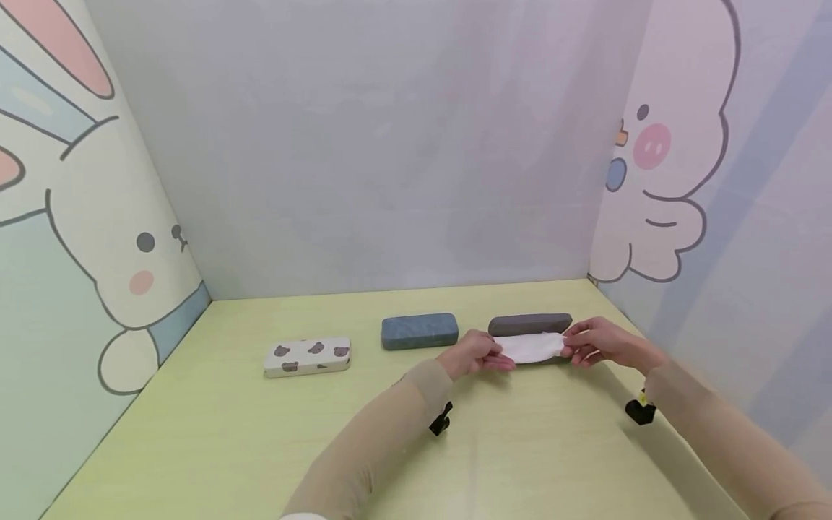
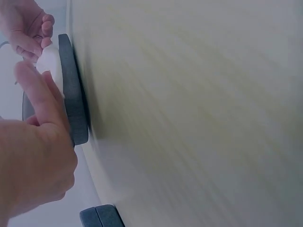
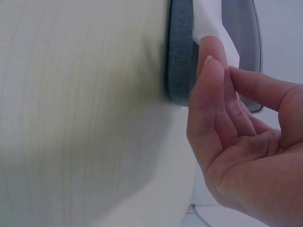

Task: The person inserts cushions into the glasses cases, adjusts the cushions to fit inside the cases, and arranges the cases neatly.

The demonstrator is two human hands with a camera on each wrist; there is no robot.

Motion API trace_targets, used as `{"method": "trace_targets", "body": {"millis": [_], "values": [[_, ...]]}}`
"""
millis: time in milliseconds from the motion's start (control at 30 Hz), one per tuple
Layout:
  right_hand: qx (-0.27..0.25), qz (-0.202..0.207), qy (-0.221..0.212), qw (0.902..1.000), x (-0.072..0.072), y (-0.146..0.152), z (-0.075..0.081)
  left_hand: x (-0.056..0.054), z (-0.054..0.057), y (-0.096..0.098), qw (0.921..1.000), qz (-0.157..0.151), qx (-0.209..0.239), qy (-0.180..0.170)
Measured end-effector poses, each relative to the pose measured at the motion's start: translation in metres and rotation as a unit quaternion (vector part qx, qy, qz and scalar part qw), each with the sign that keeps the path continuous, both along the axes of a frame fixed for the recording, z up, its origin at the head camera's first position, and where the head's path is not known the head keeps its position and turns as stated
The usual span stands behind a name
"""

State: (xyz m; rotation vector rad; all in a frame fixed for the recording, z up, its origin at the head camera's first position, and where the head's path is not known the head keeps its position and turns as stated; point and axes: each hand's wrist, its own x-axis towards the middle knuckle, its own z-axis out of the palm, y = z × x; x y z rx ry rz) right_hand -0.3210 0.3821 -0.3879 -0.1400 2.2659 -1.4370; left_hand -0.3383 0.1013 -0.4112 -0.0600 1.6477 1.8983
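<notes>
A white cloth point(image 1: 529, 347) is stretched between both hands, just over an open dark grey glasses case point(image 1: 529, 323). At its right end, the right hand point(image 1: 604, 343) pinches the cloth between thumb and fingers, plain in the right wrist view, where the cloth point(image 3: 210, 19) lies over the case's base point(image 3: 181, 56) with the lid point(image 3: 244, 33) raised behind. The left hand point(image 1: 477, 353) holds the left end; in the left wrist view the back of that hand point(image 2: 40, 161) hides part of its grip.
Left of the open case lies a closed blue glasses case point(image 1: 419, 331). Farther left is a white case with brown bear heads point(image 1: 308, 357). All sit on a pale yellow-green table point(image 1: 214, 433), enclosed by a grey back wall point(image 1: 364, 144) and side panels with cartoon animals.
</notes>
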Motion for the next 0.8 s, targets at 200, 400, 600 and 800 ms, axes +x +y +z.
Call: {"method": "trace_targets", "body": {"millis": [200, 400, 600, 800], "values": [[0.01, -0.017, 0.0, 0.9998, -0.002, -0.002, -0.007, -0.003, -0.003, -0.001, 0.9997, 0.022, -0.004, 0.002], [0.016, -0.032, 0.008, 0.9993, -0.005, -0.003, -0.013, -0.005, -0.004, -0.001, 0.9991, 0.028, -0.024, 0.02], [0.047, -0.048, 0.044, 0.9967, -0.008, -0.005, -0.019, -0.003, -0.005, -0.001, 0.9982, 0.026, -0.041, 0.034], [0.093, -0.059, 0.086, 0.9903, -0.01, -0.008, -0.024, -0.002, -0.006, 0.0, 0.9976, 0.025, -0.046, 0.046]]}}
